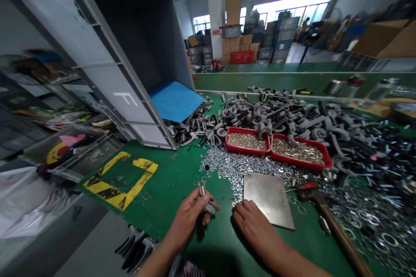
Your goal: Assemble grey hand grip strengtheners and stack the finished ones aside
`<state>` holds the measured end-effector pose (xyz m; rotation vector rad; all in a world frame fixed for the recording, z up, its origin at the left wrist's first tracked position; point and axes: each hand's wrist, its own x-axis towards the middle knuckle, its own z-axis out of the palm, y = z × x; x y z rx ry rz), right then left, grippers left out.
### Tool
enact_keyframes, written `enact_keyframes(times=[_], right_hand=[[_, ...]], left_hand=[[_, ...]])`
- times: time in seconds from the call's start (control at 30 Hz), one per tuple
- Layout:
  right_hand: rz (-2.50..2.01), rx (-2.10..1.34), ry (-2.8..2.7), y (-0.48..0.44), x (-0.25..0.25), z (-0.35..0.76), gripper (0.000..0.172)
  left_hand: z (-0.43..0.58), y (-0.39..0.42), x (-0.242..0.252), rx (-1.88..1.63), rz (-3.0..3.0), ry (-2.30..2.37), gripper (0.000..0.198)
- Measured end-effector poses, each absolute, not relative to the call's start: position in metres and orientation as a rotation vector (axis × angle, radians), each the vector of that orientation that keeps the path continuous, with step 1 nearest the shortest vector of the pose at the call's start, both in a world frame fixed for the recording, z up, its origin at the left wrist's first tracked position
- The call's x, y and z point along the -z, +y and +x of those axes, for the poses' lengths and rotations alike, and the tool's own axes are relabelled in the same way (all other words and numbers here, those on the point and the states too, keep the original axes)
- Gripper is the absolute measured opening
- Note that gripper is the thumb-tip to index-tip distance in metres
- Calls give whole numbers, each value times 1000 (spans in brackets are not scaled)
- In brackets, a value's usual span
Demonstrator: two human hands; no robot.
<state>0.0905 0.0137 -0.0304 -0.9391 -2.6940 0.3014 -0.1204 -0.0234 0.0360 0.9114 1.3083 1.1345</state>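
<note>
My left hand (188,216) is closed around a grey clamp part with a black handle (199,229); a shiny coil or threaded piece (202,189) stands up from its top between thumb and fingers. Beside the left edge of a flat metal plate (268,199), my right hand (251,220) is low over the green table with its fingers curled together. Its fingertips reach the near edge of a spread of small metal nuts or rings (227,166). Whatever they pinch, if anything, is hidden.
Two red trays (248,151) of small brass-coloured parts stand behind the plate. Grey clamp parts (269,112) are heaped beyond. A hammer (334,225) and a red-handled screwdriver (307,186) lie at right. A large grey crate (130,95) stands on its side at left.
</note>
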Motion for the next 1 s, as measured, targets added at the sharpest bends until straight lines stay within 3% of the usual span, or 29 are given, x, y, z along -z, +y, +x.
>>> enact_keyframes(times=[0.07,0.17,0.3,0.63,0.8,0.93,1.0], right_hand=[[-934,-469,-2616,20,26,93,13],[-1096,-1108,-2075,24,6,110,12],[-1166,-1775,-1079,12,-17,128,30],[-853,-2007,-632,3,-3,136,22],[-1005,-1753,-1009,3,-4,145,22],[-1042,-939,-1595,4,-7,160,11],[-935,-614,-1786,4,-6,165,18]], left_hand=[[-111,-23,-28,-1172,912,1397,33],[-84,-16,-18,-1265,955,1465,36],[-43,-3,-16,-1246,1210,1339,35],[1,0,-10,-1089,1344,1492,38],[5,1,-22,-1082,1290,1535,39],[10,1,-41,-1031,1299,1426,39],[12,2,-46,-988,1314,1341,40]])
